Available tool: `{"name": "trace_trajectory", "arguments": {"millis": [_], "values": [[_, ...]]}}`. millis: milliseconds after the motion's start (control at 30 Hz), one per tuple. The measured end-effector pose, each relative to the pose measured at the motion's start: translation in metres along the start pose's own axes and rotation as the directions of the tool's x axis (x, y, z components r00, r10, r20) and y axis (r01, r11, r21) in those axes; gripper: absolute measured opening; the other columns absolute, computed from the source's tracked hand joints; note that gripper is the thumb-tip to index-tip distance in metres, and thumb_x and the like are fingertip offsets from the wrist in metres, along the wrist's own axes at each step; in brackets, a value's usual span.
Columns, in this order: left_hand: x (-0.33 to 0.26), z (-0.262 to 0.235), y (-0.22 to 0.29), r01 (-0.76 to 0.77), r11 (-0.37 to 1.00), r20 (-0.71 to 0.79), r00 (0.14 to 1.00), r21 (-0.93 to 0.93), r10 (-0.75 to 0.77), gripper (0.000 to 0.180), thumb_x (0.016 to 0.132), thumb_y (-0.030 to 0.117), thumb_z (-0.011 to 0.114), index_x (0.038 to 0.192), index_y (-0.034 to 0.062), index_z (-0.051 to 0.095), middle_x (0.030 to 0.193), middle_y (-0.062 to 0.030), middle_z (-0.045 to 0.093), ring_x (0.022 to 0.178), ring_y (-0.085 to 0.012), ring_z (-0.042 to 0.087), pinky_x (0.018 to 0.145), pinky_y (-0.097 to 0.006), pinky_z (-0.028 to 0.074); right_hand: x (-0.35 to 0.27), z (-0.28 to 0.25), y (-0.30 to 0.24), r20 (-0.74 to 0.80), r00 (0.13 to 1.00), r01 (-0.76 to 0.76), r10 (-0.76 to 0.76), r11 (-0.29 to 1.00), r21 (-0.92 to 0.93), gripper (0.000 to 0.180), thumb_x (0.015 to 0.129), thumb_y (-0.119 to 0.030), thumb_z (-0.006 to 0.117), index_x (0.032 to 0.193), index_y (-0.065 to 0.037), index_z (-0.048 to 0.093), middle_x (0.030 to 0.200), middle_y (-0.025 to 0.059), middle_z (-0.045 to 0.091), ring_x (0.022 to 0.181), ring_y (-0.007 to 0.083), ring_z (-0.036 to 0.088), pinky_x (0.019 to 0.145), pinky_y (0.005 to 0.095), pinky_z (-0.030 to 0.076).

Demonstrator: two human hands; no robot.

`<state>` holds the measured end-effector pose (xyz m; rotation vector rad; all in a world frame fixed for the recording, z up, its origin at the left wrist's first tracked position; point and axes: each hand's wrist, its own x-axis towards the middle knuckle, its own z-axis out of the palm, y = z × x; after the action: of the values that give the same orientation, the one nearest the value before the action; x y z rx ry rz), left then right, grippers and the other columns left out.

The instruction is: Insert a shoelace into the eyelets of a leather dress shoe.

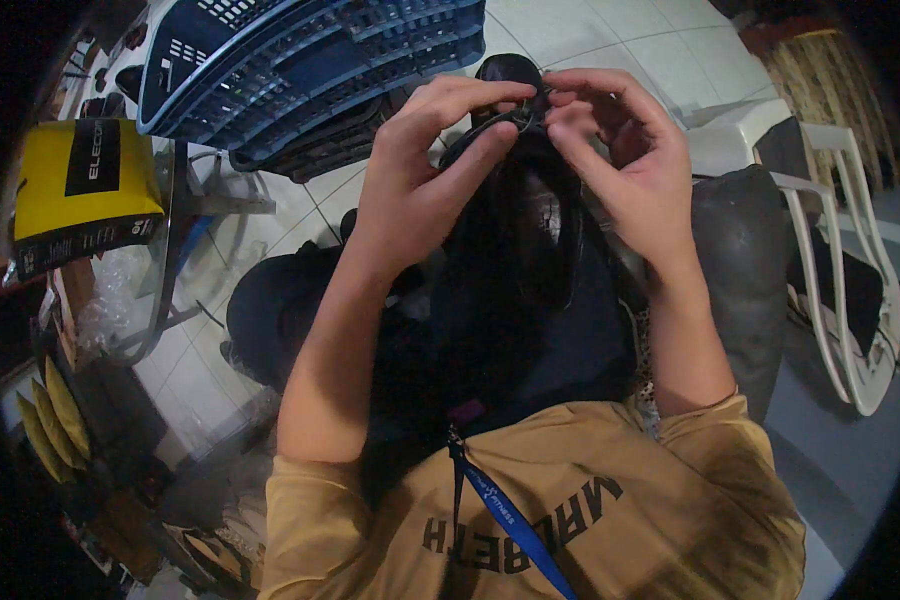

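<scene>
A black shoe (542, 215) rests over my lap, its opening facing me and its rounded toe (508, 70) pointing away. Thin dark shoelaces (523, 113) cross the top of the shoe between my hands. From the left, my left hand (435, 160) holds a lace close to the tips of thumb and forefinger. My right hand (625, 150) is curled opposite it, thumb and fingers drawn together at the same laces. The fingertips of both hands nearly meet. Exactly how the laces run between the fingers is too dark to make out.
Beyond my left hand stands a blue plastic crate (310, 75) on the tiled floor (560, 30). A yellow and black box (85, 190) is at the far left. To the right are a white plastic chair (840, 270) and a dark grey padded surface (740, 270).
</scene>
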<state>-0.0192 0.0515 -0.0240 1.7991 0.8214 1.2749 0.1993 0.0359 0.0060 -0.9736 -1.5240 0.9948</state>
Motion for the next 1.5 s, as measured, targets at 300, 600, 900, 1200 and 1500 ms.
{"name": "trace_trajectory", "arguments": {"millis": [300,600,900,1200,1500], "values": [[-0.004,0.006,-0.003,-0.052,0.996,-0.046,0.997,0.076,0.056,0.029,0.096,0.003,0.078,0.125,0.0034,0.077,0.123,-0.0079,0.077,0.116,-0.0181,0.067,0.102,-0.031,0.049,0.006,-0.001,-0.017,0.043,0.998,-0.025,0.036,0.973,-0.227,0.028,0.094,-0.001,0.078,0.122,-0.002,0.078,0.11,0.0048,0.08,0.099,0.009,0.072,0.085,0.0234,0.055],[-0.008,0.009,0.003,0.043,0.998,-0.134,0.99,-0.039,-0.048,0.027,0.095,0.003,0.08,0.121,0.0,0.078,0.119,-0.0088,0.078,0.107,-0.0133,0.07,0.098,-0.029,0.053,0.007,0.002,-0.019,0.014,0.999,0.033,-0.03,0.967,-0.254,0.024,0.092,0.0,0.08,0.117,-0.002,0.08,0.108,0.007,0.081,0.098,0.0118,0.076,0.084,0.0244,0.058],[-0.009,0.005,0.003,0.068,0.995,-0.137,0.988,-0.073,-0.077,0.025,0.095,0.005,0.081,0.119,-0.0002,0.08,0.117,-0.0094,0.08,0.102,-0.0134,0.071,0.097,-0.029,0.053,0.012,0.0,-0.014,0.031,0.999,-0.029,0.036,0.982,-0.184,0.022,0.09,-0.001,0.083,0.111,-0.001,0.08,0.098,0.0029,0.078,0.089,0.007,0.071,0.079,0.0217,0.056],[-0.008,0.007,0.001,0.05,0.995,-0.158,0.985,-0.092,-0.064,0.025,0.096,0.004,0.08,0.12,-0.0001,0.08,0.117,-0.0087,0.08,0.106,-0.0127,0.072,0.099,-0.029,0.054,0.012,-0.004,-0.023,0.091,0.995,-0.011,0.042,0.947,-0.32,0.021,0.089,-0.005,0.084,0.11,-0.002,0.082,0.092,0.0004,0.078,0.08,0.0045,0.063,0.074,0.0215,0.052],[-0.009,0.004,0.001,0.01,0.998,-0.162,0.987,-0.069,-0.021,0.025,0.096,0.004,0.081,0.12,-0.0009,0.079,0.118,-0.0093,0.08,0.107,-0.0131,0.072,0.1,-0.03,0.054,0.017,-0.006,-0.025,0.132,0.991,0.048,-0.001,0.934,-0.353,0.018,0.088,-0.003,0.084,0.106,-0.001,0.081,0.092,0.0002,0.076,0.081,0.0051,0.062,0.074,0.0219,0.05]]}}
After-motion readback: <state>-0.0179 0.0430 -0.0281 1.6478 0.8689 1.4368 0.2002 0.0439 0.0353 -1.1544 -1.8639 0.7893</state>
